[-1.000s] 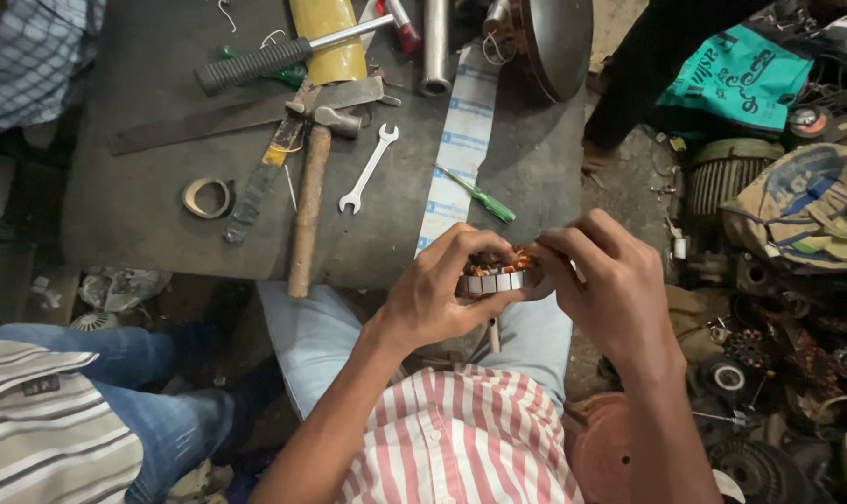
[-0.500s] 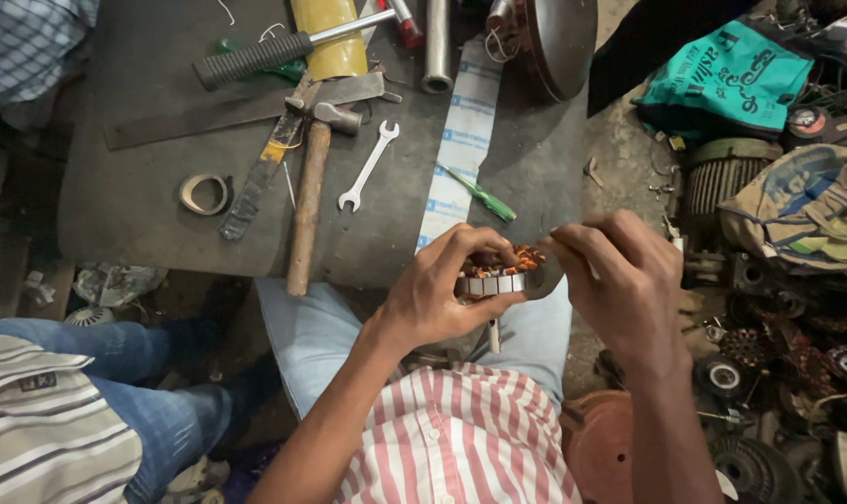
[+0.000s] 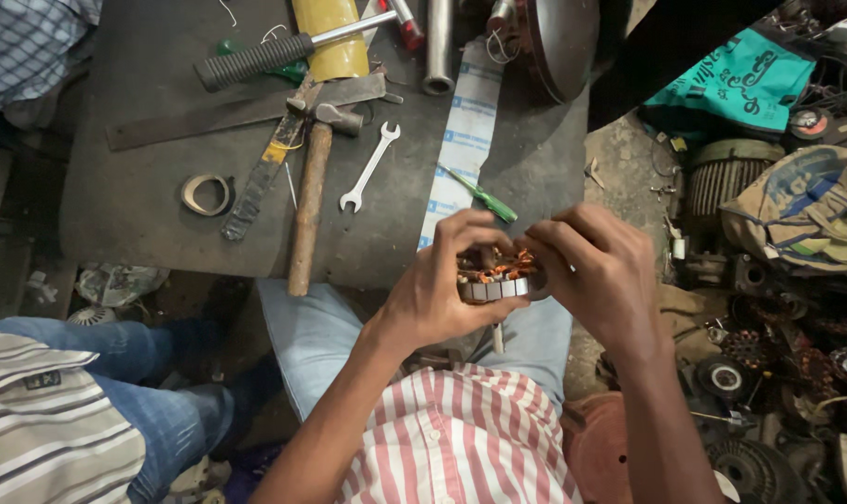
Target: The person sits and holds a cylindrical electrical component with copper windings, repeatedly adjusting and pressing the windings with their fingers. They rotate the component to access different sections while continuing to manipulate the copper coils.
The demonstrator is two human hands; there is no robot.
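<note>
Stator (image 3: 494, 278), small and ring-shaped with a laminated metal core and copper-coloured windings, sits held above the person's lap at the near edge of the desk (image 3: 143, 140). The left hand (image 3: 442, 294) cups it from the left and below, fingers curled closed around the core. The right hand (image 3: 596, 275) closes over its right side, fingers bent tight onto the windings; the fingertips themselves are hidden, so the exact contact cannot be told.

Judgement: the step in hand is dressing or seating the windings in the core, with both hands committed. The next move calls for a steady left-hand grip and small, careful pressure from the right, since thin wire would kink or scrape easily.

On the desk, well apart from the hands, lie a hammer (image 3: 309, 201), a spanner (image 3: 369, 168), a green-handled screwdriver (image 3: 484, 196), a flat file (image 3: 227, 112) and a tape roll (image 3: 207, 194). Another person's legs in blue jeans (image 3: 97, 373) show at near left.
</note>
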